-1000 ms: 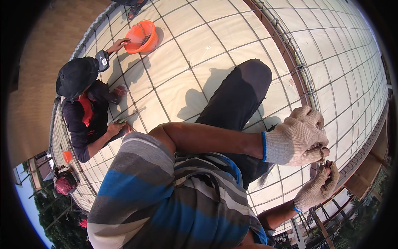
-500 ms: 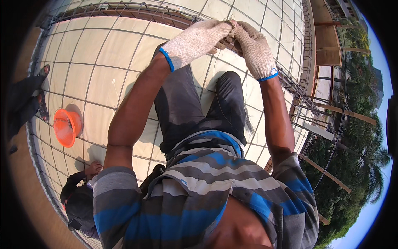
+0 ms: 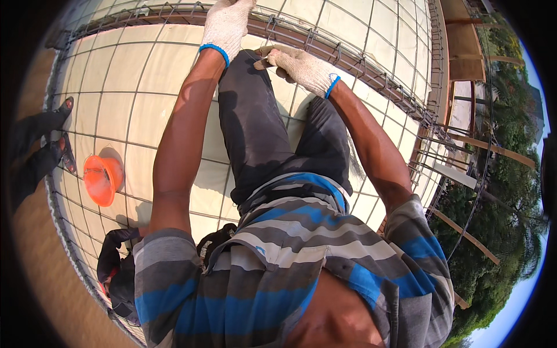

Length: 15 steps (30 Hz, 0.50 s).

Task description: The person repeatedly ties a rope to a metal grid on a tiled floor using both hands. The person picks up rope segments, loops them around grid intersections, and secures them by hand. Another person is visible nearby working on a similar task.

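Observation:
My left hand (image 3: 227,26), in a white knit glove with a blue cuff, reaches to the rebar beam cage (image 3: 307,36) at the top of the view. Its fingertips are hidden or cut off by the edge. Over my knee, my gloved right hand (image 3: 301,68) is closed, thumb against bent fingers. Whatever it pinches is too small to make out. Beside my right thigh hangs a bundle of thin wires (image 3: 355,159). Under me, a grid of rebar (image 3: 136,91) lies over pale panels (image 3: 156,116).
An orange bucket (image 3: 103,181) lies tipped on the grid at left. Another person's feet (image 3: 67,153) stand near the left edge, and a crouching person (image 3: 122,290) is at lower left. Wooden boards (image 3: 464,55), poles and trees (image 3: 487,226) lie beyond the right side.
My hands were together above my knees and have come apart. The left went up and left toward the rebar cage; the right came left and lower. The crouching person's arm has shifted.

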Each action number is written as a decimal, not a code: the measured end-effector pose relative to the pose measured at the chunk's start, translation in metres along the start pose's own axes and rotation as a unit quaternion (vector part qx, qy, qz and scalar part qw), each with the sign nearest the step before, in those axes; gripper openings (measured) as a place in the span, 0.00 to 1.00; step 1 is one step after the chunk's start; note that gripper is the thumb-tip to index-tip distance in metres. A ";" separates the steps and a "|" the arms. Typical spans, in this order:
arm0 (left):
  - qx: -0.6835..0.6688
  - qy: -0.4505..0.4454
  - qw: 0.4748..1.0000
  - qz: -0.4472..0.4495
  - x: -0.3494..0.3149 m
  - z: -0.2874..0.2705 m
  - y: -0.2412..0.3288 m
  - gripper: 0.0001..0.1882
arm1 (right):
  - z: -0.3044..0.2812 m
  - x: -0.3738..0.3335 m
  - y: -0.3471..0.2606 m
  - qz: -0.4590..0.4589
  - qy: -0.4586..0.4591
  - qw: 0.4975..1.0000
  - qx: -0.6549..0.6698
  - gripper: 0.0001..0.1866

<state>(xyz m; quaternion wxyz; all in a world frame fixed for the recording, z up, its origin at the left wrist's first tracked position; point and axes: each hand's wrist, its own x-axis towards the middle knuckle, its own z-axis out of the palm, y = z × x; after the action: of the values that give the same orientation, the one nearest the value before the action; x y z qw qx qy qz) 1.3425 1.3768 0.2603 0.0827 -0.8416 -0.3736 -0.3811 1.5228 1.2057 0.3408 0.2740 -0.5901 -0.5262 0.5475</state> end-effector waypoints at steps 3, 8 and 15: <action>0.001 -0.114 0.992 -0.055 0.013 0.014 -0.021 0.14 | 0.011 0.003 0.004 -0.022 -0.065 0.994 0.090 0.29; -0.006 -0.149 0.985 -0.081 0.050 -0.016 -0.041 0.13 | 0.014 0.013 0.005 0.028 -0.129 0.965 0.227 0.25; -0.051 -0.123 0.990 -0.051 0.093 -0.070 -0.069 0.13 | 0.006 0.018 -0.017 0.058 -0.168 0.954 0.243 0.25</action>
<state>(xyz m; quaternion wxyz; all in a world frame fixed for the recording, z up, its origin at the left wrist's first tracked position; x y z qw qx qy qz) 1.2939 1.4489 0.3644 -0.0261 -0.8649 -0.4036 -0.2971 1.5088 1.2258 0.3485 0.2846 -0.4351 -0.3803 0.7649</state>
